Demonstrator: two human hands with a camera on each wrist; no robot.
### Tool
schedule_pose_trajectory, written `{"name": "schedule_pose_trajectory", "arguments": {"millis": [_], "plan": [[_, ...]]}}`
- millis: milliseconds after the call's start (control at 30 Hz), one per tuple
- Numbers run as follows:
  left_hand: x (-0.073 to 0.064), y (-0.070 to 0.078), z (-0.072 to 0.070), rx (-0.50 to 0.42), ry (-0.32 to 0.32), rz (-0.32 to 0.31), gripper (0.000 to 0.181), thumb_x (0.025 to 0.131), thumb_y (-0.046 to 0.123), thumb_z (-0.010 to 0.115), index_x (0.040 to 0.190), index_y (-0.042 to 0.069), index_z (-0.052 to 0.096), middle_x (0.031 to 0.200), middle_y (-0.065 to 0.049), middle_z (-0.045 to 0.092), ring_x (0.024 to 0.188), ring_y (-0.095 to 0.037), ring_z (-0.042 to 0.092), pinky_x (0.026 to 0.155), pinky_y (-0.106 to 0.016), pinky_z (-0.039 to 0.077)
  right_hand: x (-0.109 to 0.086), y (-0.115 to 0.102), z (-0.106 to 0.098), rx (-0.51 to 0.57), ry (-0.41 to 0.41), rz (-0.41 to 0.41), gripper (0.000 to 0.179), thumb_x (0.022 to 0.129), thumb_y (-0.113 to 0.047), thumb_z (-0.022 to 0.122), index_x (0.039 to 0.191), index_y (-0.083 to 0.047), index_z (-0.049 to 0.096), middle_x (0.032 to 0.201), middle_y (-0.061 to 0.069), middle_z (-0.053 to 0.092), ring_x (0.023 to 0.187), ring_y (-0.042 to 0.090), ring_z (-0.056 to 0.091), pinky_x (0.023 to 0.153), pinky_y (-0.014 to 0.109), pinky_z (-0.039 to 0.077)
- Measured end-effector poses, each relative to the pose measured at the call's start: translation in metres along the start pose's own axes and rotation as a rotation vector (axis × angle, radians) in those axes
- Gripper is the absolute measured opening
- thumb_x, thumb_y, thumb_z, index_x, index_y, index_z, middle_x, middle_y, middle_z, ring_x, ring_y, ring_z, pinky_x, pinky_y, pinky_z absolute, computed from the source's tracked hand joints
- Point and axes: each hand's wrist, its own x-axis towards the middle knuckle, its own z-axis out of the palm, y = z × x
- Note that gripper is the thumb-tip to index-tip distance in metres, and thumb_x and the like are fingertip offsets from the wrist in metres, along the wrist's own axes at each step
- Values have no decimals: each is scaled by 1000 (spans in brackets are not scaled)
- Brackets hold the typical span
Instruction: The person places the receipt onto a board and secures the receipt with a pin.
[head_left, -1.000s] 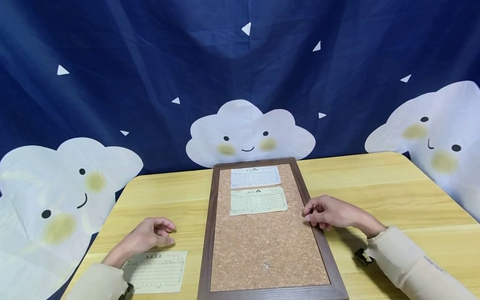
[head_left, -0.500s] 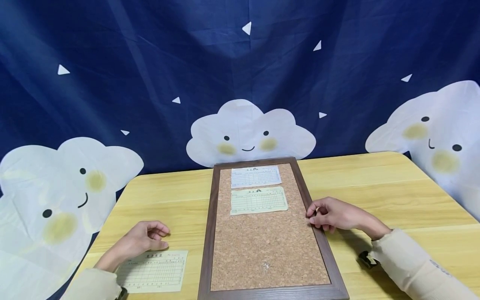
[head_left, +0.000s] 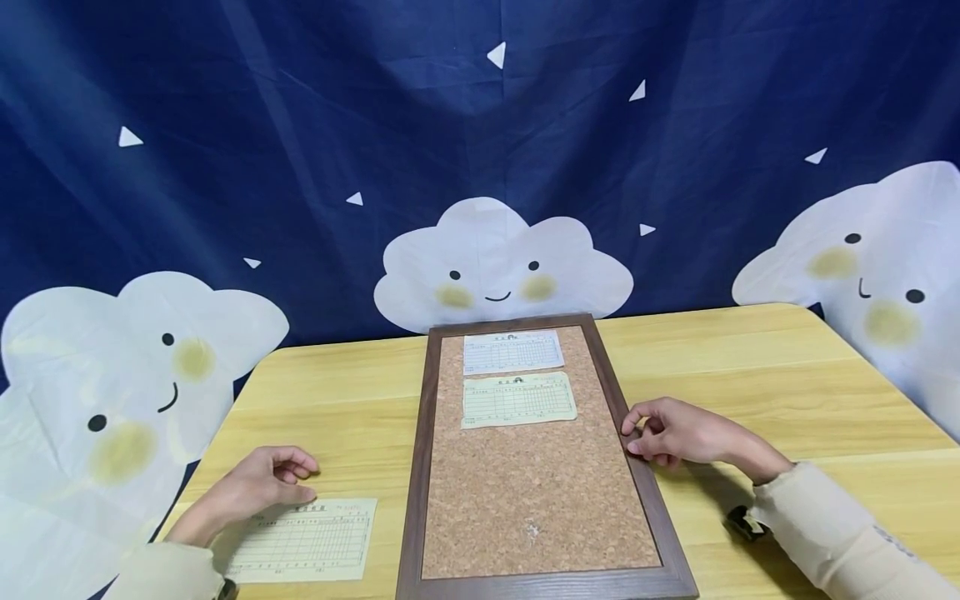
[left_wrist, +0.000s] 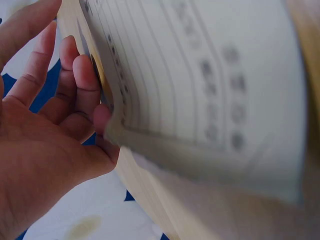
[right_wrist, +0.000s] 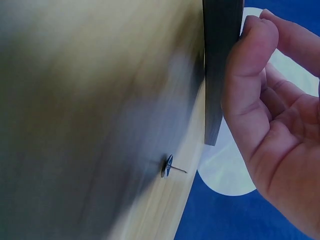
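Dark blue backdrop cloth hangs along the far edge of a pale wood-grain desk. Left hand: grip released, fingers loosely bent, over the near-left part of the desk at the far-left corner of a loose yellowish slip; left wrist view puts the slip's edge just beside the fingers, contact not determinable. Right hand: grip likewise released, thumb and index tips apart, at the right rail of a brown-framed cork board; whether they touch the rail cannot be told. Loose slip lies on the desk left of the board, toward the near edge, printed with a ruled table. Board lies lengthwise on the desk, top rail at the desk's far edge. On the cork, near its top edge: white slip; just below it, pale green slip. Small pale spot near the cork's bottom edge, too small to identify. Right of the board, seen from the right wrist, one thumbtack sits on the desk, head down, pin up. Light sleeves cover both forearms. Desk's far corners are rounded. Backdrop print: white triangles above, three smiling clouds below, the middle one directly behind the board's top rail.
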Motion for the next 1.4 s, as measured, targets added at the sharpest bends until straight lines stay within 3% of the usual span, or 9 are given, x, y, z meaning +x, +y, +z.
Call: {"name": "schedule_pose_trajectory", "arguments": {"millis": [667,1200,1400], "plan": [[-17,-22,-24,43,-12,34,31,78,0,80,103,-11,65,90,-7,59,77,-8,49,69,-21,44,-5,2,-3,-22,-19,31,19,96,-7,65,106,1,51,67,1,48,57,13,48,49,23,43],[-24,-22,-32,30,-19,-35,27,76,-9,71,103,-12,65,93,-9,60,80,-11,52,70,-24,48,-4,3,-3,18,-36,36,19,96,-4,64,107,2,50,68,1,46,58,13,46,49,23,41],[-25,-22,-34,8,-23,-73,20,82,-8,67,102,-12,65,96,-10,63,81,-12,56,70,-25,50,-4,3,-3,22,-40,35,18,96,-3,64,107,1,50,68,1,47,57,13,47,49,23,41]]}}
